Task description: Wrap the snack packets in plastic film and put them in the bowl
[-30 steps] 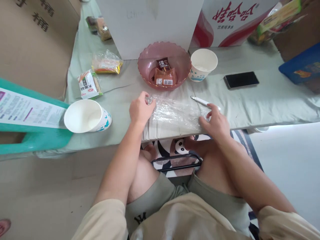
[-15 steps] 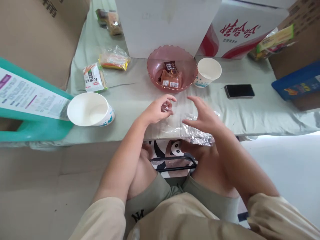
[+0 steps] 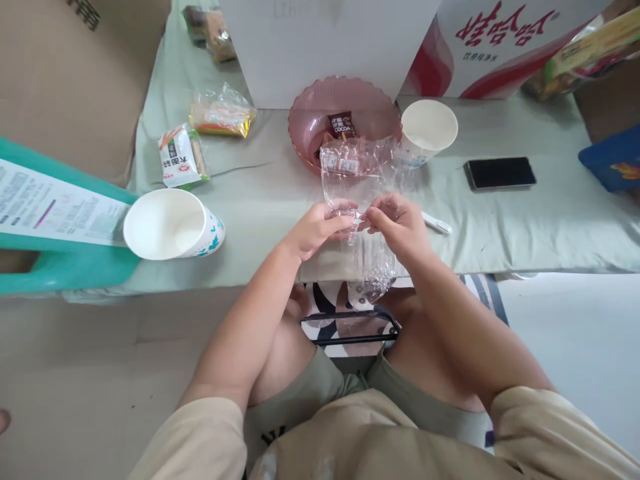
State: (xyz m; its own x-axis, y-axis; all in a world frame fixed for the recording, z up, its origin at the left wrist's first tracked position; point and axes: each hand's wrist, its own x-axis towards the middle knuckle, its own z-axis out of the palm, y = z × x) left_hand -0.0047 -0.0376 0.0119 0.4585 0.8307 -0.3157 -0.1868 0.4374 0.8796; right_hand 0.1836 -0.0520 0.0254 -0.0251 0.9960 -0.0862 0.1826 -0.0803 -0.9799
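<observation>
A crumpled sheet of clear plastic film [image 3: 373, 257] hangs between my hands, spreading up over the front of the bowl and down past the table edge. My left hand [image 3: 323, 228] pinches it from the left. My right hand [image 3: 397, 225] grips it from the right, its fingertips close to the left ones. Just behind stands a pink scalloped bowl [image 3: 307, 113] with a brown cocoa packet [image 3: 341, 125] and a reddish-brown wrapped snack inside, partly seen through the film. A white pen-like object [image 3: 437, 223] lies beside my right hand.
Paper cups stand at the left [image 3: 167, 223] and right of the bowl [image 3: 430, 127]. A phone [image 3: 500, 173] lies at right. Wrapped snacks [image 3: 180, 157] sit at left, near a green plastic object [image 3: 75, 267]. A white box [image 3: 325, 47] blocks the back.
My hands have come together and closed on the clear film, which is now lifted and stretched up before the bowl. The white pen-like object has come into sight. The view has shifted slightly.
</observation>
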